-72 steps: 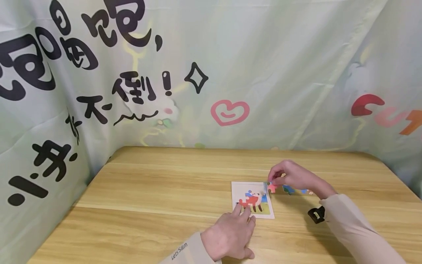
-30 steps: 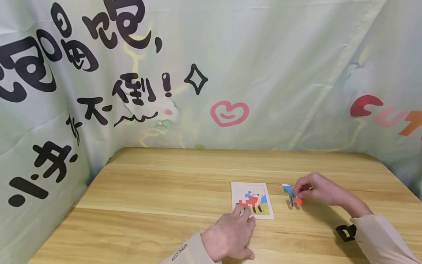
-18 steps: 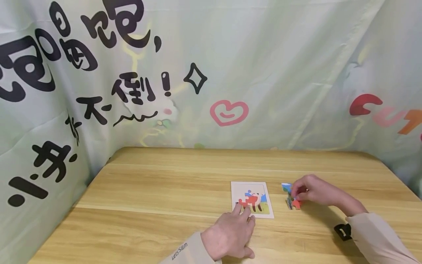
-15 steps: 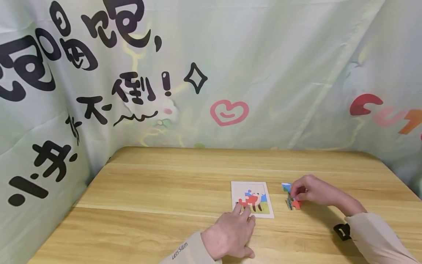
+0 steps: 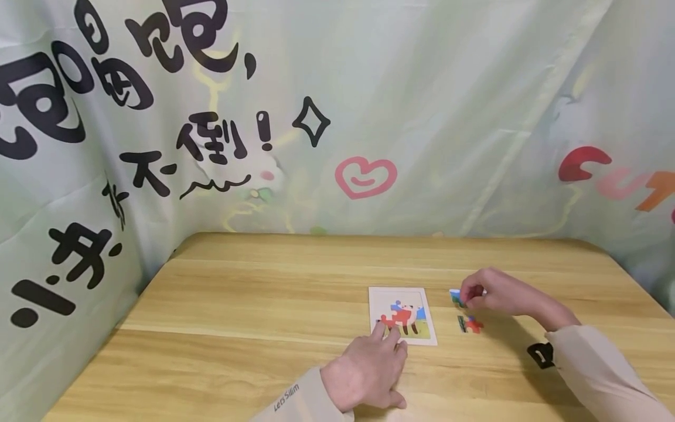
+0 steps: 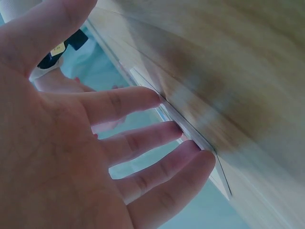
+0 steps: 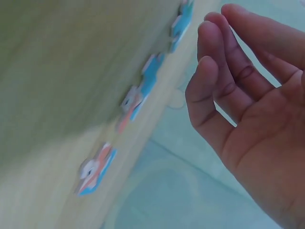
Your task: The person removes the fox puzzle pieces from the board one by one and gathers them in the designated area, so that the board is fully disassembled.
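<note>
My left hand (image 5: 366, 370) lies with straight fingers on the lower edge of a white-framed jigsaw puzzle board (image 5: 381, 298). The partly filled picture shows a red and white animal on grass. In the left wrist view, the fingertips of my left hand (image 6: 71, 129) press the board (image 6: 202, 140) along its edge. To the right of the board, my right hand (image 5: 498, 291) hovers with bent fingers beside a blue and green puzzle piece (image 5: 455, 297). A red puzzle piece (image 5: 475, 325) lies just below it. In the right wrist view, my right hand (image 7: 252, 90) shows nothing between its fingers.
Several puzzle pieces lie along the wooden table in the right wrist view, including an orange and white piece (image 7: 96, 171) and a blue piece (image 7: 180, 28). A black strap or clip (image 5: 540, 355) shows at my right sleeve. A printed curtain (image 5: 448, 117) closes off the back.
My right hand has carried the red piece from the board's right edge to the loose pieces and let it go there. It has since shifted slightly away from me. My left hand stays put.
</note>
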The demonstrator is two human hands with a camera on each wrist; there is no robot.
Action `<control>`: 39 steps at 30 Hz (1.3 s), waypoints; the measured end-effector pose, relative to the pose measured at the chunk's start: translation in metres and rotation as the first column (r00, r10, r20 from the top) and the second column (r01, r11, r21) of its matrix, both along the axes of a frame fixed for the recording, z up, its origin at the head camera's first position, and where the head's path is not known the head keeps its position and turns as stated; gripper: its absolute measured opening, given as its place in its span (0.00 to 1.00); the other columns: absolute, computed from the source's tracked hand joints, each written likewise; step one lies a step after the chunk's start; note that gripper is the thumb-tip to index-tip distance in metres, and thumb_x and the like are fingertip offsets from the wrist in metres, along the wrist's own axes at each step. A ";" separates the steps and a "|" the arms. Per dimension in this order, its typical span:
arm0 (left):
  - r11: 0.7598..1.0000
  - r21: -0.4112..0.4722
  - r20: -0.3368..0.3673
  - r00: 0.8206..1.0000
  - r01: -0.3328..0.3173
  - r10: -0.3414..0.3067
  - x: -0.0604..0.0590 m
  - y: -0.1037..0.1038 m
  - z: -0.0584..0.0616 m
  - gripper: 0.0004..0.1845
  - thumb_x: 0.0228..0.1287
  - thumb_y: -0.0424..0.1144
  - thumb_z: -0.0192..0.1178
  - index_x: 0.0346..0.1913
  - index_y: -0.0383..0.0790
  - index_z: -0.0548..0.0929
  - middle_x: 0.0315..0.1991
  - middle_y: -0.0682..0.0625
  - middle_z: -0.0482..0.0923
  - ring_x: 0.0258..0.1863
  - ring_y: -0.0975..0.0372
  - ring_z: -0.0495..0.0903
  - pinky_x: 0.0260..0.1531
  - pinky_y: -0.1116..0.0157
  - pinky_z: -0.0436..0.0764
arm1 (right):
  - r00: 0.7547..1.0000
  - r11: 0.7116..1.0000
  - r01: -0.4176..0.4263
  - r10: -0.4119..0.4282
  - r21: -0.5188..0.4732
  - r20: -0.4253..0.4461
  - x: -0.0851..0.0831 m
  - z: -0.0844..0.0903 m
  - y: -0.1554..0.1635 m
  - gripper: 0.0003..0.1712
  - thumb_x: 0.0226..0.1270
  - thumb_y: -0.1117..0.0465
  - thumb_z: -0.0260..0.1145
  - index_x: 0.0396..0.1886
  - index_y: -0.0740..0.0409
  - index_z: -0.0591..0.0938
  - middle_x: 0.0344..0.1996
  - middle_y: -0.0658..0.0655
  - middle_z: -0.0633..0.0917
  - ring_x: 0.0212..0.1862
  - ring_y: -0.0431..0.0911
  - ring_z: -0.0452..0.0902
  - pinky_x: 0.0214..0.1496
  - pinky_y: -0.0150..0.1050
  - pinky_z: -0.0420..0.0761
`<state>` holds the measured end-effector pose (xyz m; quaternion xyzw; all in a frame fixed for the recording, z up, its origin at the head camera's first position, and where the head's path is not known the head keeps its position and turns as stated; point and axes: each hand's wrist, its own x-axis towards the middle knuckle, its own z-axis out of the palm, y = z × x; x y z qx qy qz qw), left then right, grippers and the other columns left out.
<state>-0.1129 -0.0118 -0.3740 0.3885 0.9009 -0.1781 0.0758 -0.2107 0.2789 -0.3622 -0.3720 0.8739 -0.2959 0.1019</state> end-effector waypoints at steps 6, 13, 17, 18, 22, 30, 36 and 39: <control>1.000 0.005 -0.008 1.000 0.011 -0.011 0.000 0.000 0.002 0.45 0.59 0.76 0.56 0.73 0.52 0.72 0.71 0.54 0.66 0.68 0.58 0.63 0.45 0.70 0.83 | 1.000 0.999 0.019 -0.020 0.034 0.021 -0.004 0.009 -0.018 0.07 0.63 0.75 0.68 0.31 0.60 0.85 0.29 0.46 0.84 0.31 0.34 0.75 0.33 0.35 0.80; 1.000 0.019 -0.004 1.000 0.018 -0.017 -0.001 -0.001 0.001 0.46 0.59 0.76 0.57 0.73 0.51 0.73 0.70 0.53 0.66 0.68 0.57 0.64 0.45 0.70 0.83 | 0.999 1.000 -0.007 0.006 0.016 0.037 -0.010 0.012 -0.038 0.06 0.63 0.74 0.68 0.34 0.61 0.86 0.29 0.46 0.84 0.31 0.35 0.75 0.32 0.35 0.80; 1.000 0.026 0.008 1.000 0.012 -0.012 -0.001 -0.001 0.001 0.46 0.59 0.75 0.58 0.73 0.51 0.72 0.70 0.54 0.66 0.68 0.57 0.63 0.45 0.70 0.82 | 0.999 0.999 -0.037 0.036 0.004 0.032 -0.014 0.010 -0.052 0.06 0.62 0.75 0.68 0.34 0.62 0.86 0.30 0.46 0.84 0.31 0.36 0.76 0.32 0.35 0.80; 1.000 0.026 0.009 1.000 0.011 -0.012 -0.002 -0.001 0.001 0.46 0.59 0.75 0.58 0.73 0.51 0.72 0.70 0.54 0.66 0.68 0.57 0.63 0.46 0.70 0.82 | 0.999 0.999 -0.042 0.042 0.004 0.025 -0.014 0.008 -0.055 0.06 0.61 0.75 0.68 0.34 0.62 0.86 0.30 0.47 0.84 0.32 0.36 0.76 0.33 0.35 0.80; 1.000 0.022 0.010 1.000 0.012 -0.012 -0.001 -0.001 0.001 0.45 0.59 0.75 0.57 0.73 0.51 0.72 0.70 0.55 0.66 0.68 0.57 0.63 0.48 0.71 0.81 | 0.999 0.999 -0.053 0.053 0.008 -0.007 -0.016 0.003 -0.067 0.07 0.59 0.76 0.69 0.34 0.63 0.86 0.31 0.50 0.86 0.33 0.37 0.78 0.36 0.35 0.82; 1.000 -0.003 -0.017 1.000 0.012 -0.012 -0.001 0.000 0.000 0.46 0.59 0.77 0.56 0.73 0.52 0.72 0.71 0.55 0.65 0.68 0.57 0.63 0.47 0.72 0.81 | 0.998 0.997 -0.070 0.070 0.032 0.003 -0.017 -0.006 -0.085 0.07 0.60 0.75 0.70 0.38 0.64 0.86 0.33 0.49 0.85 0.34 0.37 0.77 0.38 0.35 0.82; 1.000 -0.011 -0.027 1.000 0.007 -0.008 0.000 -0.001 -0.002 0.46 0.58 0.78 0.55 0.74 0.54 0.72 0.71 0.57 0.65 0.69 0.58 0.62 0.47 0.72 0.81 | 0.997 0.998 -0.053 0.050 0.043 0.056 -0.019 -0.008 -0.093 0.09 0.60 0.74 0.71 0.40 0.63 0.86 0.33 0.49 0.84 0.34 0.37 0.75 0.39 0.34 0.82; 1.000 -0.017 -0.035 0.999 0.007 -0.008 0.000 0.000 -0.003 0.46 0.58 0.78 0.54 0.74 0.55 0.72 0.71 0.57 0.64 0.70 0.58 0.62 0.48 0.72 0.81 | 0.995 0.998 -0.052 0.049 0.037 0.086 -0.020 -0.009 -0.095 0.10 0.59 0.75 0.71 0.40 0.64 0.86 0.32 0.49 0.83 0.33 0.37 0.74 0.38 0.34 0.81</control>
